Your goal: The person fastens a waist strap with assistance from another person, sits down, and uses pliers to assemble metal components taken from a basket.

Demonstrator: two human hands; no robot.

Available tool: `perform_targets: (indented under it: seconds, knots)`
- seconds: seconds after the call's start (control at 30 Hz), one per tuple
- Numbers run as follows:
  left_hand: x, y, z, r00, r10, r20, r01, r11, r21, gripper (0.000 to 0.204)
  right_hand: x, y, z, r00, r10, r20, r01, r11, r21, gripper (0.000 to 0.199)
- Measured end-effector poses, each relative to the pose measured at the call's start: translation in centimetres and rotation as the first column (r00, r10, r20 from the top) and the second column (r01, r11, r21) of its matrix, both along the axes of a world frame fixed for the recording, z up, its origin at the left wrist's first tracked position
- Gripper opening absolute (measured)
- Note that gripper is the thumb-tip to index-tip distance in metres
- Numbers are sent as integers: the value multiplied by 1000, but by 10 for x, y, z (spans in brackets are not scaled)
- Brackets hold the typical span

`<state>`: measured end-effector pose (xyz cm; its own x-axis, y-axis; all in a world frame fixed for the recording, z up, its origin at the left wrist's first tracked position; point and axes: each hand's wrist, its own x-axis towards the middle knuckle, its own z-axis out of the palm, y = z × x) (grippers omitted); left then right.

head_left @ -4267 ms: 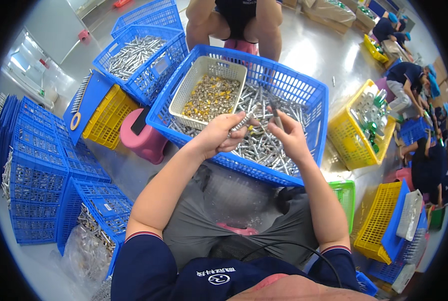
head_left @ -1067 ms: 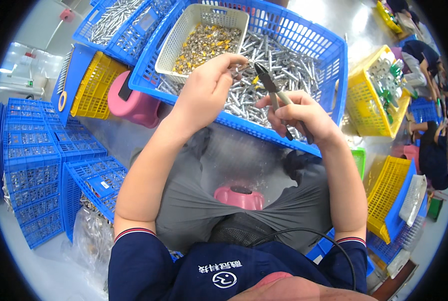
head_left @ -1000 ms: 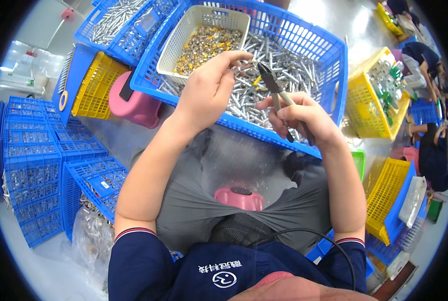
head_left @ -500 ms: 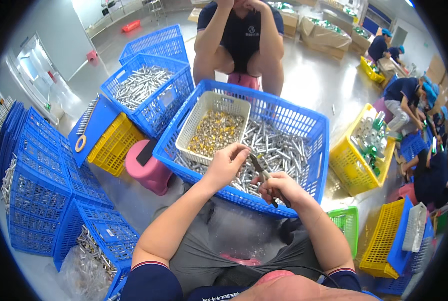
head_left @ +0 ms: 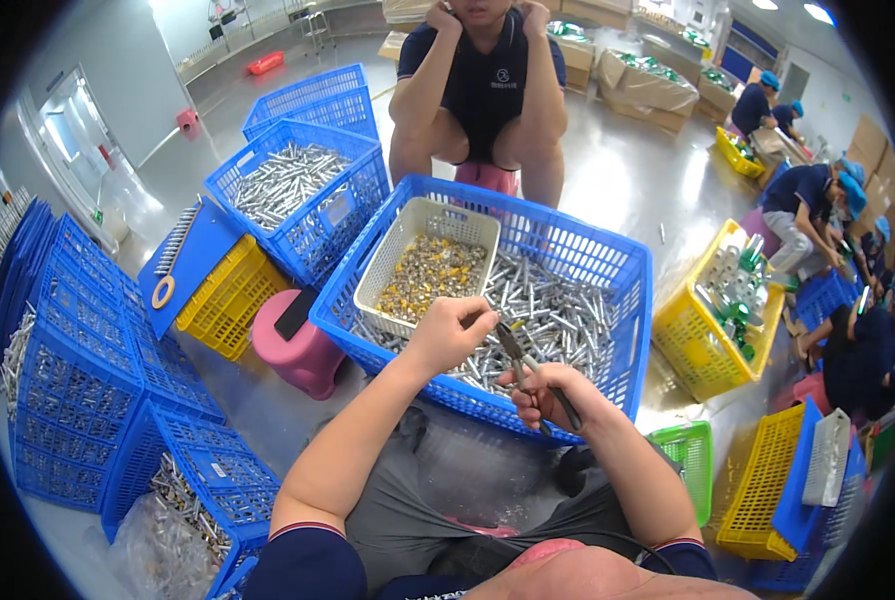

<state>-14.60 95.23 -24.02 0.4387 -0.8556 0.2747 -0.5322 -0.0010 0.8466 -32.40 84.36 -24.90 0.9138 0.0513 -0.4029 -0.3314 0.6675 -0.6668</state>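
My right hand (head_left: 555,394) grips a pair of dark pliers (head_left: 523,366) whose jaws point up toward my left hand. My left hand (head_left: 454,333) pinches a small metal part at the plier tips, fingers closed around it. Both hands hover over the near edge of a large blue basket (head_left: 607,262) filled with silver metal pins (head_left: 557,318). Inside that basket at its left sits a white basket (head_left: 399,252) with small brass-coloured pieces (head_left: 429,278).
A person sits on a pink stool just behind the blue basket (head_left: 482,85). A pink stool (head_left: 302,350), yellow basket (head_left: 222,300) and stacked blue baskets (head_left: 77,370) stand on my left. A yellow basket (head_left: 712,335) and a green one (head_left: 689,455) lie to the right; other workers sit far right.
The view has risen and now shows the person opposite and more floor. My hands stay together over the basket's near edge, still with pliers and the small part.
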Motion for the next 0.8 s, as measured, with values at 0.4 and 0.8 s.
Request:
perform_targets:
  seconds: [0.4,0.8]
  knots:
    - [0,1,-22,828,-177,-531,171,983,-62,33,-19,-74,23,782,-598,177,597,800,66,32]
    - [0,-4,-14,714,-144,-685,139,988,-62,26,-7,-28,16,921,-374,106,381,924,-46,34]
